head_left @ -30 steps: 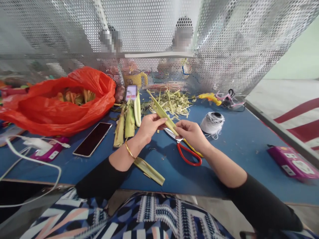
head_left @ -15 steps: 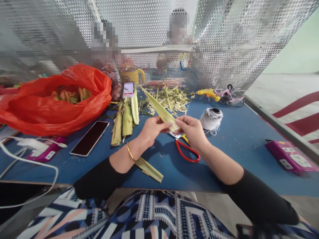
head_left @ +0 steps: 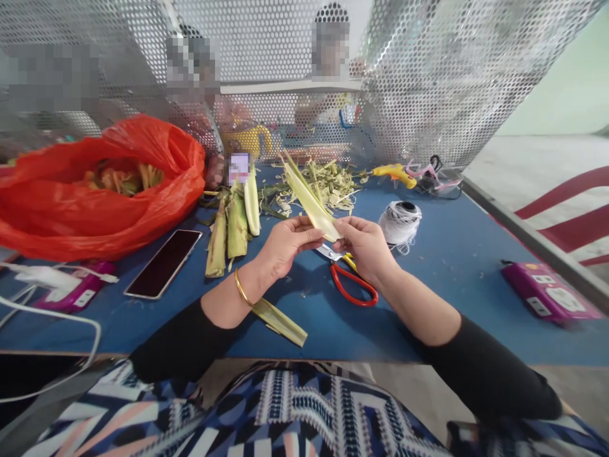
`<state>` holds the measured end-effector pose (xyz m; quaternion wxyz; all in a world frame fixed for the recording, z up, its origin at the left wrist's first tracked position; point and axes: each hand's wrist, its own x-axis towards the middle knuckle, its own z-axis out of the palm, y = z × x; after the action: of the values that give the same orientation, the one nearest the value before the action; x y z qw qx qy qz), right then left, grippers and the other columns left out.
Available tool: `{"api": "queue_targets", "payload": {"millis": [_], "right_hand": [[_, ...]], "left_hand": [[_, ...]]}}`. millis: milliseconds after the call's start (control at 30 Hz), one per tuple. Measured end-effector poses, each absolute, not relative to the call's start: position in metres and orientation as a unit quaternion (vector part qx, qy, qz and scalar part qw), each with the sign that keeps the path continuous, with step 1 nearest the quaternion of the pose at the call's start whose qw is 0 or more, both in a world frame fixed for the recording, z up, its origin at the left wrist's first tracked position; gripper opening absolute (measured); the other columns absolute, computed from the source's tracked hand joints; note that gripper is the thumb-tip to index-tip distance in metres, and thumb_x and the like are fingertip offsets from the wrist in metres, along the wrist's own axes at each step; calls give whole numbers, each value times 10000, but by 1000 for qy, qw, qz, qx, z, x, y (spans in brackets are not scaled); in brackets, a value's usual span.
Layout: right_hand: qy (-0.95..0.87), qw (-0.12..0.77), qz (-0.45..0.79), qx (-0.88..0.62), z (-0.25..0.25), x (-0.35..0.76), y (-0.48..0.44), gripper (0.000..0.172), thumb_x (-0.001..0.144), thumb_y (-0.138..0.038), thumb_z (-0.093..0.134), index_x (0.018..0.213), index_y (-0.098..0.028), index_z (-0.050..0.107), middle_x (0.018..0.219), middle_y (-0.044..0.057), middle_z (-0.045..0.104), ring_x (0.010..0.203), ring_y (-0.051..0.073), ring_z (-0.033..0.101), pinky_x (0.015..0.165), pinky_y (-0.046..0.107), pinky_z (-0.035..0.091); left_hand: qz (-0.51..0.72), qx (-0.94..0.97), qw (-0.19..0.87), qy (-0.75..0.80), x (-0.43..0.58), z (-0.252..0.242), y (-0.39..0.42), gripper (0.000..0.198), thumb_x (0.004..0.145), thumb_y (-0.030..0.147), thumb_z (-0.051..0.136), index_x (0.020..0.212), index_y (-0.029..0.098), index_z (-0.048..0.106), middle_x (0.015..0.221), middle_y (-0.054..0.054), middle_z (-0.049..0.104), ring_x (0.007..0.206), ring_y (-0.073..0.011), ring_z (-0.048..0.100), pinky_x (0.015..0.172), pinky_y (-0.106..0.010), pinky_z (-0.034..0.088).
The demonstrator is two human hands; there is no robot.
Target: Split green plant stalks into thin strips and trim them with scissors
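A pale green corn husk-like leaf [head_left: 307, 198] is pinched at its wide lower end between both hands, its narrow tip pointing up and away. My left hand [head_left: 291, 244] grips one edge with thumb and fingers. On the opposite edge, my right hand [head_left: 362, 246] is closed too. Just below the hands lie scissors [head_left: 354, 285] with red handles, partly hidden. Another leaf strip [head_left: 280, 322] rests on the table beneath my left wrist. Several stalk-like green pieces [head_left: 238, 222] lie beyond my left hand.
A red plastic bag [head_left: 176, 165] stands at left, near a phone [head_left: 163, 264] and a purple power strip [head_left: 80, 285]. Leaf scraps [head_left: 333, 184], a yellow glue gun [head_left: 394, 172] and a white yarn spool [head_left: 401, 225] lie farther back. A perforated screen [head_left: 271, 51] rises behind, with people beyond it.
The leaf has been turned to stand more upright and show its broad pale face. Both hands keep their hold, and the whole view has shifted slightly.
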<state>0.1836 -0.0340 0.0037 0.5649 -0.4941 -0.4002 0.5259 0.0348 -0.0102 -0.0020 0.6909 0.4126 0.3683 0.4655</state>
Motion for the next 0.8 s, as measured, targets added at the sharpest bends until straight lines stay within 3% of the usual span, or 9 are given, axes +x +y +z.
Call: {"api": "queue_targets", "payload": {"millis": [300, 467, 633, 700, 800], "right_hand": [[-421, 580, 479, -506, 3, 181, -34, 266, 605, -382, 714, 717, -166, 605, 525, -52, 586, 386, 74, 540, 407, 189, 459], [-473, 558, 458, -506, 2, 181, -35, 333, 660, -388, 685, 908, -169, 650, 579, -49, 600, 423, 96, 562, 450, 235, 506], [-529, 531, 417, -514, 0, 181, -37, 307, 706, -388, 634, 920, -173, 680, 556, -49, 561, 455, 124, 580, 488, 270, 532], [-547, 531, 394, -513, -3, 181, -38, 282, 725, -392, 621, 903, -181, 678, 538, -54, 527, 464, 129, 574, 500, 277, 536], [-588, 516, 357, -511, -8, 181, -38, 256, 766, -379, 594, 928, -197, 672, 535, -54, 504, 497, 141, 580, 536, 287, 545]], "left_hand": [[466, 432, 675, 373, 37, 1, -13, 402, 533, 176, 823, 894, 135, 652, 791, -29, 719, 707, -133, 653, 738, -282, 539], [521, 447, 603, 406, 38, -1, -11, 785, 540, 117, 789, 1261, 164, 481, 826, -6, 688, 719, -150, 654, 666, -264, 536], [580, 470, 487, 454, 35, -7, -2, 1057, 558, 95, 779, 1457, 272, 251, 1125, -53, 606, 732, -118, 640, 643, -241, 528], [596, 490, 433, 466, 33, -8, 1, 1076, 549, 101, 795, 1460, 291, 255, 1202, -70, 568, 781, -123, 636, 655, -234, 526], [597, 516, 392, 472, 30, -8, 4, 949, 578, 115, 785, 1408, 275, 352, 1189, -72, 573, 820, -136, 632, 658, -231, 526]]}}
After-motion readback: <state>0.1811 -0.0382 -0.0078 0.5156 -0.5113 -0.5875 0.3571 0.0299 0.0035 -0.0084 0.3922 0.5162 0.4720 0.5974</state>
